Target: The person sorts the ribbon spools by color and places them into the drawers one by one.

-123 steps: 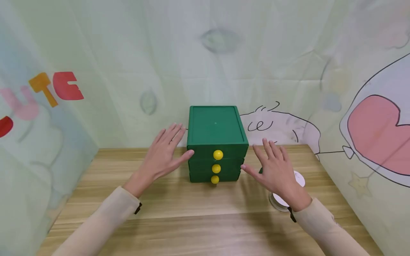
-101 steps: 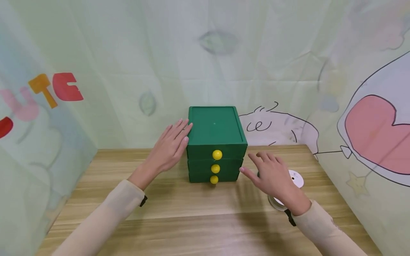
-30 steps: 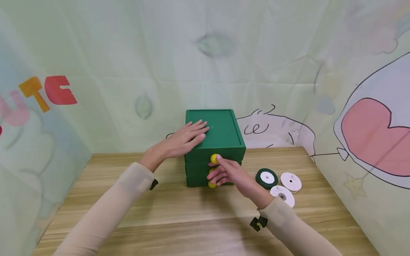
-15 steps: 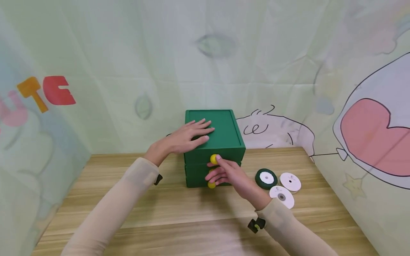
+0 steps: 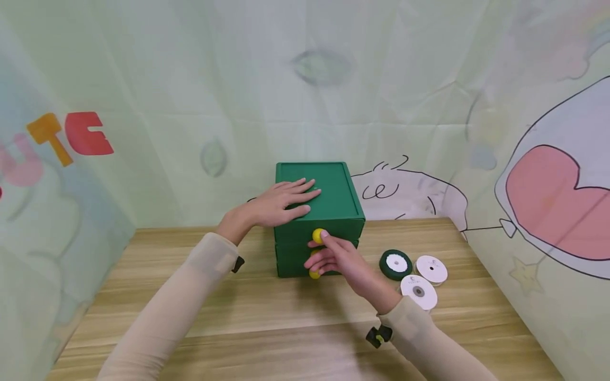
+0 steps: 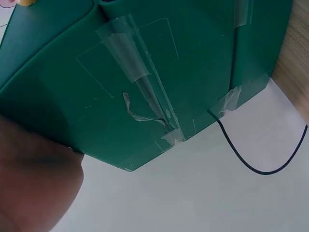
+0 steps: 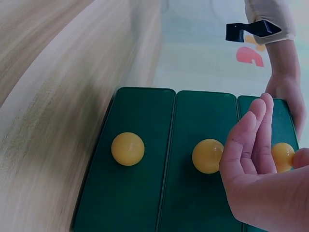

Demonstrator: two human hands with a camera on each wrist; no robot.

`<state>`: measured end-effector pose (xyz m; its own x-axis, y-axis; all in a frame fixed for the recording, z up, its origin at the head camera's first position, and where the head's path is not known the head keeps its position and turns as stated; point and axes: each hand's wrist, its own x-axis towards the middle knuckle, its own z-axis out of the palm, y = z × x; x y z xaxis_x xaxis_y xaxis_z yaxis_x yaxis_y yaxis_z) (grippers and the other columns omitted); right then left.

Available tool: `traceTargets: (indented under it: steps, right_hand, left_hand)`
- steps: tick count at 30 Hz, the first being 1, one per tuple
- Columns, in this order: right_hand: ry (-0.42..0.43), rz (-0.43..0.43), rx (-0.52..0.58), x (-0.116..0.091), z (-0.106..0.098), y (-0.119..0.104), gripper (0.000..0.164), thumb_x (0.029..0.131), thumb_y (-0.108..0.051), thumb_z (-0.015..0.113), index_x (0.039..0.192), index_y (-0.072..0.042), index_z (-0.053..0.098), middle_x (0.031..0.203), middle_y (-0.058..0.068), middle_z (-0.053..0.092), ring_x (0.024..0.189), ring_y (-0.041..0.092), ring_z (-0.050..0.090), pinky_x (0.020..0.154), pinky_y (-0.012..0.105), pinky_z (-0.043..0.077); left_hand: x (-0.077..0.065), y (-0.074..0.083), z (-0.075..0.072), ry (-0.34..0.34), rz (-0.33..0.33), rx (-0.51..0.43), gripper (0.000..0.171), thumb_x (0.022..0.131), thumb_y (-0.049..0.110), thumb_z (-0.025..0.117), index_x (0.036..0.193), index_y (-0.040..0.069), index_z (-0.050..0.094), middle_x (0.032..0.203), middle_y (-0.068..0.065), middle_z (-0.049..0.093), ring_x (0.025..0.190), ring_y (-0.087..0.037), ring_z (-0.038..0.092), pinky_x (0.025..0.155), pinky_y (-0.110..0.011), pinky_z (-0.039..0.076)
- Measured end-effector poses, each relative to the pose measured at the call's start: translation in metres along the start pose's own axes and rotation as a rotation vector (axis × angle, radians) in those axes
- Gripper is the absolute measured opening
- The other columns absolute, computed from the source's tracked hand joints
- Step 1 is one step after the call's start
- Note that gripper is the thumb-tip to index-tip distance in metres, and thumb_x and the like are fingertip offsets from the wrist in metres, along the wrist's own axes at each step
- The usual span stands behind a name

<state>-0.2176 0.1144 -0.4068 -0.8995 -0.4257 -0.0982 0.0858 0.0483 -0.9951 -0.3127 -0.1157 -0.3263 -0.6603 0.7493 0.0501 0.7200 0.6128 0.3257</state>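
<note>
A green three-drawer box stands on the wooden table, its drawers closed. My left hand rests flat on the top, fingers spread towards the right. With thumb and fingers my right hand pinches the top yellow knob, the other fingers passing in front of the lower knobs. In the right wrist view, the bottom knob and middle knob show beside the hand, and the top knob sits between fingers and thumb. Clear tape runs along the box's side in the left wrist view.
To the right of the box lie a dark green ribbon spool and two white-faced spools, one behind and one in front. A printed cloth hangs around the table. A black cord loops behind the box.
Both hands were held beside the box. My left hand has moved onto its top, and my right hand has moved left onto the top knob, uncovering the spools. Little differs over the last half second.
</note>
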Motion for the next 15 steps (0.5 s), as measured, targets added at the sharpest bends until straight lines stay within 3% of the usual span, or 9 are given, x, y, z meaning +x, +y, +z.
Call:
traceTargets:
  steps: [15]
  right_hand:
    - [0.023,-0.011,0.026,-0.0026,0.0023,0.0046,0.070,0.114,-0.054,0.038,0.133,0.011,0.057,0.093,0.005,0.080,0.080,0.013,0.073,0.080,0.029,0.060]
  left_hand:
    - [0.0022,-0.0006,0.0000,-0.023,-0.003,-0.012,0.060,0.114,0.040,0.044,0.168,0.020,0.031,0.178,-0.007,0.016,0.165,-0.031,0.008,0.131,-0.059,0.005]
